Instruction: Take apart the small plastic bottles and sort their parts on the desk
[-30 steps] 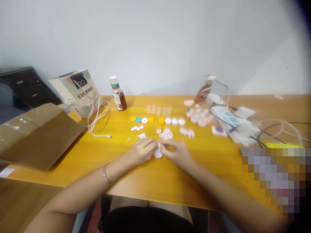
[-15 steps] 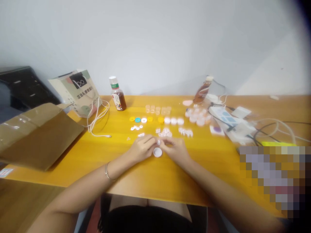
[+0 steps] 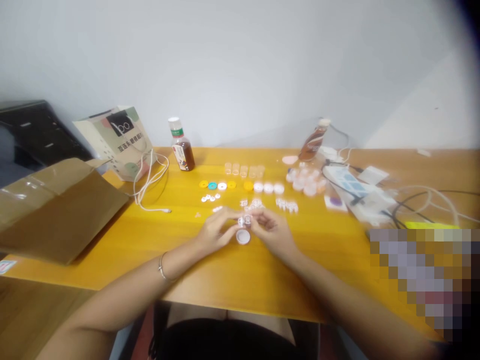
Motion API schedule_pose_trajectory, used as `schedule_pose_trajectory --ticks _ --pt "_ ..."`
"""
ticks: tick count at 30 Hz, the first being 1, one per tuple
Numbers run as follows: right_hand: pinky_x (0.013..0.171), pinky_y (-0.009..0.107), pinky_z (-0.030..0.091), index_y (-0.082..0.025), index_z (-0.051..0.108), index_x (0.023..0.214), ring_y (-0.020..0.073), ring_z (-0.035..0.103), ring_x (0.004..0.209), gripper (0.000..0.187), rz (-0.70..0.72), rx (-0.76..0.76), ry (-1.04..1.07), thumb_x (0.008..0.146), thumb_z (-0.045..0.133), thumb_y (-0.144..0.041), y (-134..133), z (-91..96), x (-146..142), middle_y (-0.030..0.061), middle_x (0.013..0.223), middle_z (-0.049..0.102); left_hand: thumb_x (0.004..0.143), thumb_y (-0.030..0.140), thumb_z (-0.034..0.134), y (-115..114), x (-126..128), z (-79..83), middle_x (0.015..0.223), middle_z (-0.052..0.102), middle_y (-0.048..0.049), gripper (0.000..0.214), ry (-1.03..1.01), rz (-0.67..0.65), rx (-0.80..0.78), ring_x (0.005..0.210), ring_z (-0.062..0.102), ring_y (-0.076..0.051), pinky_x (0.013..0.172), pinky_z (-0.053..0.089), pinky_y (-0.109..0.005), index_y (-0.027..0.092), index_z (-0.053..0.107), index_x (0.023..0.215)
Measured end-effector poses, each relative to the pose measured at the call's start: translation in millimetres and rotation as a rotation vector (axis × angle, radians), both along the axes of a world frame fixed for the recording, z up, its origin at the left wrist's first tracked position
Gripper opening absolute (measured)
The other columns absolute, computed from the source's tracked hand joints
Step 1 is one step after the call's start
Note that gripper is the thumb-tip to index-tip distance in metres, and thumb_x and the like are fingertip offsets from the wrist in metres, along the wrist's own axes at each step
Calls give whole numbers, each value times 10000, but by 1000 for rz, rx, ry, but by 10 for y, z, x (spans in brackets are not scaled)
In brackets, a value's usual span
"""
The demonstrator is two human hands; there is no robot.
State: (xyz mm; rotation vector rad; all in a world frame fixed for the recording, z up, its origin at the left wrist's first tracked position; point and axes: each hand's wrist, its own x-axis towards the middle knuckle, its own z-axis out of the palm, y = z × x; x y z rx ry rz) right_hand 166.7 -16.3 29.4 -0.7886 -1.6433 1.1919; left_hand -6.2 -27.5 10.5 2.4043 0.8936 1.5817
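Note:
My left hand [image 3: 217, 231] and my right hand [image 3: 273, 231] meet in the middle of the table, fingertips almost touching. Between them are small white plastic pieces [image 3: 244, 220] with dark markings or openings, pinched by the thumb and fingers of each hand. Whether these are two separate pieces or one joined piece is hard to make out. Just below the fingertips lies a round white cap [image 3: 243, 237], its hollow side up. Beyond my hands lies a pile of similar small white pieces [image 3: 255, 204], with another group [image 3: 287, 205] to its right.
Coloured and white discs [image 3: 212, 185] form a row, with small clear cups [image 3: 243, 171] behind. Clustered containers [image 3: 307, 180], a tilted bottle [image 3: 314, 141] and a power strip [image 3: 348, 182] stand right. A cardboard box [image 3: 60, 215], paper bag [image 3: 120, 142], cable [image 3: 144, 192] and upright bottle [image 3: 183, 150] stand left.
My left fingers have straightened and opened out somewhat, and more of the white pieces shows between my hands. The cap has stayed in place.

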Motion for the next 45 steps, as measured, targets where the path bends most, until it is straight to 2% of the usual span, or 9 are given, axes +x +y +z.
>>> schedule_pose_trajectory --ticks 5,10,15,20,23,26,28,36,45 --pt "660 262 499 -186 585 779 129 632 662 103 1 -49 14 731 615 -271 33 -15 10 7 719 666 790 166 584 -15 6 3 859 640 -66 236 -46 -24 -152 774 606 -132 711 509 -270 144 566 1024" --pt "610 251 492 -179 553 683 109 602 583 172 57 -154 36 742 609 -332 67 31 19 -8 639 637 803 139 559 -11 1 4 927 657 -73 243 39 -29 -5 831 614 -139 757 505 -283 164 554 1045" --pt "573 242 473 -181 518 672 105 573 544 193 26 -142 -21 752 591 -341 76 31 14 -16 600 605 821 166 541 -3 -8 -8 927 669 -68 239 181 101 73 816 636 -129 747 522 -247 160 537 1059" --pt "583 247 446 -187 526 687 120 555 583 169 -84 109 -187 792 525 -319 87 5 25 -4 630 595 826 190 545 -5 -3 -40 906 680 -55 232 291 195 105 774 654 -126 707 531 -220 152 519 1054" --pt "583 244 429 -190 511 666 118 519 576 173 -247 246 -268 793 508 -307 185 2 113 -4 621 567 827 245 549 -15 -22 -45 834 681 -39 214 290 248 35 710 656 -118 660 533 -206 150 520 1017" --pt "591 246 428 -187 510 673 119 514 578 181 -442 238 -237 785 510 -329 359 -2 247 -1 628 567 828 271 540 -15 -50 -24 790 670 -28 178 239 252 -31 696 648 -108 647 530 -194 157 528 964" --pt "587 249 428 -183 523 685 123 517 582 201 -506 204 -205 776 515 -362 471 -17 319 4 634 575 841 256 517 -4 -64 -5 830 667 -44 176 224 242 -48 738 645 -115 685 532 -212 157 527 986" --pt "566 264 414 -174 582 722 135 518 565 180 -367 140 -380 737 543 -349 574 -193 268 7 623 596 861 213 472 77 -97 -14 978 643 -82 278 244 189 -56 864 627 -144 792 524 -285 159 502 1132" --pt "633 300 400 -180 624 733 181 513 678 145 -354 402 -515 781 527 -277 737 -384 94 34 653 560 856 229 482 89 -34 -44 993 641 -89 288 230 152 -124 882 620 -161 810 511 -308 160 518 1133"
